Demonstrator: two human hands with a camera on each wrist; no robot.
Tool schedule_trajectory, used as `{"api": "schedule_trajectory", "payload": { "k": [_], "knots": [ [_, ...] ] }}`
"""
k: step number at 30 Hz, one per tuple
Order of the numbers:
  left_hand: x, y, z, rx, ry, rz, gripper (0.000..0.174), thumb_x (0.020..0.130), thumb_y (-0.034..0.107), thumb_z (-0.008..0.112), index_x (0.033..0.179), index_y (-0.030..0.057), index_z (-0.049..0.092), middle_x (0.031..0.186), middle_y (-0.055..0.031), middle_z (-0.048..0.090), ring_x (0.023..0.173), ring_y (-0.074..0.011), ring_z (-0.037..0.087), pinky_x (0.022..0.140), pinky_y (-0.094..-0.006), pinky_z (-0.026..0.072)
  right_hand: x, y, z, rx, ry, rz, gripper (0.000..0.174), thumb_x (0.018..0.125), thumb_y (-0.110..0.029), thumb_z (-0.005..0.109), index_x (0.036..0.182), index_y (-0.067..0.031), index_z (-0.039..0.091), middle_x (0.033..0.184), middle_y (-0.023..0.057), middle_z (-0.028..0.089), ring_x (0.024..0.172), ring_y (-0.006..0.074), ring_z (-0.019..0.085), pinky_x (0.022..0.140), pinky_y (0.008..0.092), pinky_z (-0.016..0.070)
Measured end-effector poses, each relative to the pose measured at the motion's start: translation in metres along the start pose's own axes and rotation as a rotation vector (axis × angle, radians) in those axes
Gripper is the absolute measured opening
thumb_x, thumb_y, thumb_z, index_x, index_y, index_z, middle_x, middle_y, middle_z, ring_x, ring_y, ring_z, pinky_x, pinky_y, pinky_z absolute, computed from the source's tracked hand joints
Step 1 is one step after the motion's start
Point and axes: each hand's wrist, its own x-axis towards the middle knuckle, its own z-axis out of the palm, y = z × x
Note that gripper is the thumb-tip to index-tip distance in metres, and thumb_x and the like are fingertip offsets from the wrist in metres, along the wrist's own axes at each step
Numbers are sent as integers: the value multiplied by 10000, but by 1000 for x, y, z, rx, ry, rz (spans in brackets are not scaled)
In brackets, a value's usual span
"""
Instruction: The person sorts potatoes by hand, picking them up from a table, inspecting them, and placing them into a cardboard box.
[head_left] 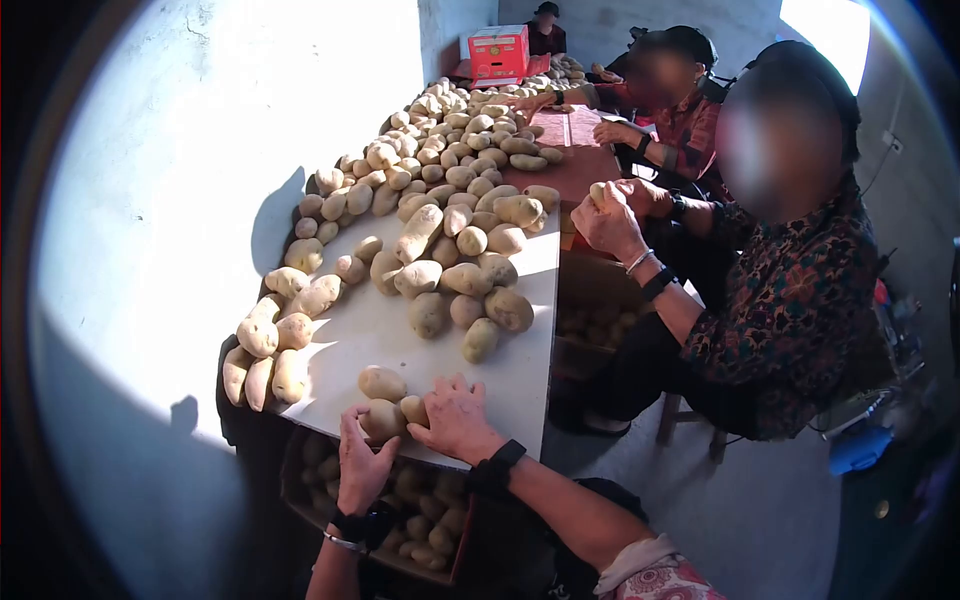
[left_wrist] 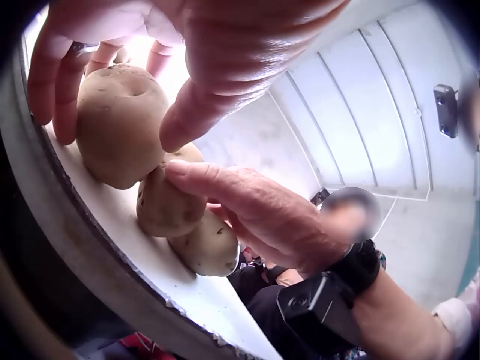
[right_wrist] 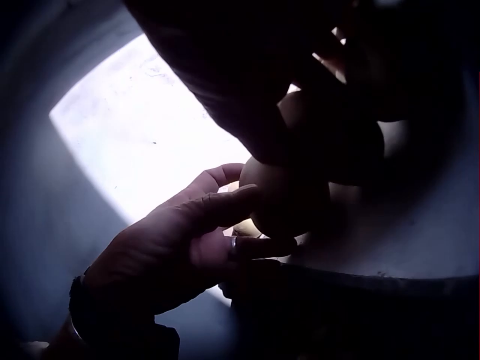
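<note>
At the near end of the white table, my left hand has its fingers and thumb round a large potato; the left wrist view shows this potato between them. My right hand is beside it, its thumb on a smaller potato and its other fingers behind that potato, partly hidden. These two potatoes touch. Another potato lies just beyond them. The right wrist view is dark, showing the left hand at the large potato.
Many potatoes are heaped farther up the table, with several along its left edge. Below the near edge stands a box of potatoes. People sit along the right side, the closest person holding a potato. A red box stands at the far end.
</note>
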Motion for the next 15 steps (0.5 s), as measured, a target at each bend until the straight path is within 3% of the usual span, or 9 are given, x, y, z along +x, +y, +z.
{"api": "schedule_trajectory", "payload": {
  "k": [2,4,7,15],
  "knots": [
    [-1,-3,5,57,43,-3,756,699,43,720,1318,32,288,1167,-215,459,1082,-348,487,918,-394,416,0,1,3,-18,-41,32,479,760,-431,623,1045,-47,590,1077,115,537,1065,281,478,832,479,349],
    [-3,-5,6,250,151,189,727,694,44,716,1296,26,307,1165,-224,446,1076,-370,468,946,-403,386,1,1,15,26,194,15,446,785,-398,607,1106,-96,538,1044,80,551,1006,287,499,801,491,368],
    [-3,-6,1,354,73,298,727,678,41,723,1280,21,316,1173,-228,434,1093,-377,451,953,-405,377,4,5,17,48,134,56,443,802,-369,597,1146,-110,491,1036,81,558,993,289,509,796,494,381],
    [-1,-1,3,196,66,79,706,659,59,738,1254,21,361,1185,-217,459,1117,-365,464,951,-397,390,10,10,-1,121,-51,160,446,834,-375,558,1178,-96,504,1113,137,529,1047,333,513,851,485,402]
  ]
}}
